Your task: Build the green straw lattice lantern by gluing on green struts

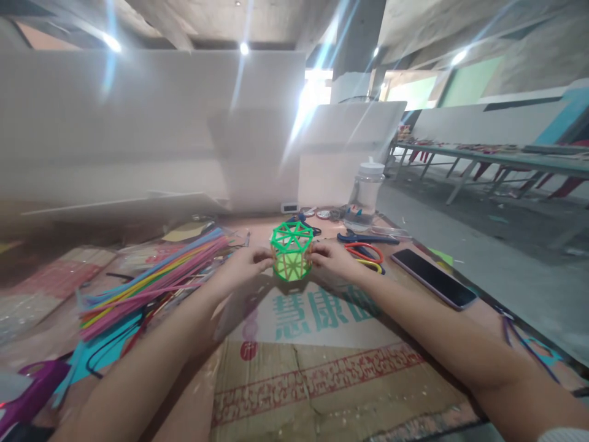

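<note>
green frame (292, 267) at centre, held from 2 sides
purple tool (39, 393) nearest l; cardboard (340, 393); strips (156, 282) crowding l side; phone (435, 279) r; l hand (257, 259) & r hand (330, 255) nearly closed, fingertips pinching frame's opp. edges; pliers (368, 238) just beyond r wrist; btl (365, 193), white panel (138, 123) behind.

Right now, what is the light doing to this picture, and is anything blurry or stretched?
Head view: bluish glare streaks around the ceiling lights; same view, items on the far table blur together; same view, the green frame is clearer, while the forearms look stretched toward the lower corners.
</note>
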`<state>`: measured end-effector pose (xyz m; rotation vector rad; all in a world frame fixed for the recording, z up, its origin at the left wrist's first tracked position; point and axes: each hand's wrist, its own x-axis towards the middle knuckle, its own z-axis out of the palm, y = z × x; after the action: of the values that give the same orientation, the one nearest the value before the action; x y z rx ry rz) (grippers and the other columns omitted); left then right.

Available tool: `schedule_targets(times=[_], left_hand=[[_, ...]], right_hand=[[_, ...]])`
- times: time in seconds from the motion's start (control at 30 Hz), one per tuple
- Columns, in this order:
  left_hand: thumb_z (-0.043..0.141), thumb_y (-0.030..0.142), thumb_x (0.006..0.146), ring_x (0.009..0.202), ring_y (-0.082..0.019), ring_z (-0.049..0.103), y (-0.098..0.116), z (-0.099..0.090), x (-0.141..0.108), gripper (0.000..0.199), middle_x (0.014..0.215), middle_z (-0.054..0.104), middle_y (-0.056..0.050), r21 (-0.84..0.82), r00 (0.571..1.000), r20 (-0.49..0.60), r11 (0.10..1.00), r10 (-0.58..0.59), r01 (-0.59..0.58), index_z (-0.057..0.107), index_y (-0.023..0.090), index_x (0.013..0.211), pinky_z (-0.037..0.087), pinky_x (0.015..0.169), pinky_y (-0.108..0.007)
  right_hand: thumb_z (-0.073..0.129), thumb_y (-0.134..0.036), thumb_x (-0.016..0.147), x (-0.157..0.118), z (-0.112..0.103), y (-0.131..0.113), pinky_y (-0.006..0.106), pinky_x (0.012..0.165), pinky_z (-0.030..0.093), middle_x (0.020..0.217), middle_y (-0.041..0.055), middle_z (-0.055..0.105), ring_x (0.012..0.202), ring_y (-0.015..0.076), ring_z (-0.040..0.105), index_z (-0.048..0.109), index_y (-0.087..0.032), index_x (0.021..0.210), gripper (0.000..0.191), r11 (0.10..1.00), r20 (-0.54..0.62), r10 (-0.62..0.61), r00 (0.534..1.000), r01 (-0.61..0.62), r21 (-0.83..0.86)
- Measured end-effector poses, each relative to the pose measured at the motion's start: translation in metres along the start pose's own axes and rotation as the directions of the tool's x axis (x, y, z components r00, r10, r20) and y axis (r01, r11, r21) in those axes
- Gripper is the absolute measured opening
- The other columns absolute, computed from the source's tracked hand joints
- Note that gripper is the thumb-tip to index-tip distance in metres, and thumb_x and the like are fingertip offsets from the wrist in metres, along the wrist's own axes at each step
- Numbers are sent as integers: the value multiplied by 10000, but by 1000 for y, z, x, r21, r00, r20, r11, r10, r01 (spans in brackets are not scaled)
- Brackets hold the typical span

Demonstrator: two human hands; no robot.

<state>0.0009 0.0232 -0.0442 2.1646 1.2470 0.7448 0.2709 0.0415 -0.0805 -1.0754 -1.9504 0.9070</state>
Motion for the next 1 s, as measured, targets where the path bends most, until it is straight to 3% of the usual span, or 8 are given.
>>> schedule_targets(times=[0.1,0.23,0.37,0.5,0.57,0.7,0.83,1.0], left_hand=[[589,382,860,746,-229,681,-5,-5,1,271,838,772,-55,79,992,-119,997,29,-19,774,196,925,525,706,-327],[488,318,940,899,-258,650,0,-13,-4,325,992,739,-113,213,939,-309,973,153,-89,751,155,1041,497,840,-396],[515,256,933,1006,-256,621,16,-7,-12,289,1043,703,-95,308,899,-281,919,336,-247,768,201,1061,476,917,-409],[515,248,949,1061,-262,631,25,-6,-16,305,1106,707,-106,354,877,-260,885,405,-303,753,199,1134,486,945,-418],[504,276,956,1104,-270,639,23,-14,-15,316,1145,716,-111,362,894,-273,899,356,-247,745,192,1143,488,979,-429],[518,381,922,1104,-288,675,6,-36,-12,375,1143,751,-113,292,952,-265,954,151,-70,751,172,1128,512,994,-443],[509,481,911,1085,-291,709,-11,-50,-9,467,1177,767,-121,238,970,-241,970,15,44,761,163,1144,557,954,-426],[529,544,891,1124,-307,699,-13,-54,-9,497,1218,766,-115,213,972,-231,972,-48,98,772,180,1127,532,1030,-442]], right_hand=[[593,-311,878,-3,10,12,287,620,448,664,-4,628,633,165,566,679,-177,771,192,999,-49,18,999,-19,-32],[594,-285,886,-5,16,23,335,759,506,842,36,724,791,205,640,709,-172,894,161,998,-90,-13,996,7,-66],[589,-260,908,-6,17,29,367,860,525,949,58,756,908,226,671,714,-174,950,157,994,-97,-53,994,43,-96],[591,-233,909,-8,18,29,354,862,531,936,51,763,906,222,692,729,-198,904,142,990,-67,-81,995,72,-123],[601,-224,903,-10,19,27,346,840,536,919,49,763,885,220,700,729,-204,879,133,987,-40,-98,994,92,-135],[606,-216,911,-14,20,18,358,851,548,941,61,778,903,228,715,737,-207,891,133,976,23,-147,989,149,-156],[621,-223,909,-20,23,8,344,820,563,945,61,783,885,217,726,720,-205,934,103,963,51,-189,981,196,-185],[581,-210,911,-13,-3,-1,310,745,553,925,47,740,790,179,688,650,-190,1053,159,947,-106,-181,978,145,-287]])
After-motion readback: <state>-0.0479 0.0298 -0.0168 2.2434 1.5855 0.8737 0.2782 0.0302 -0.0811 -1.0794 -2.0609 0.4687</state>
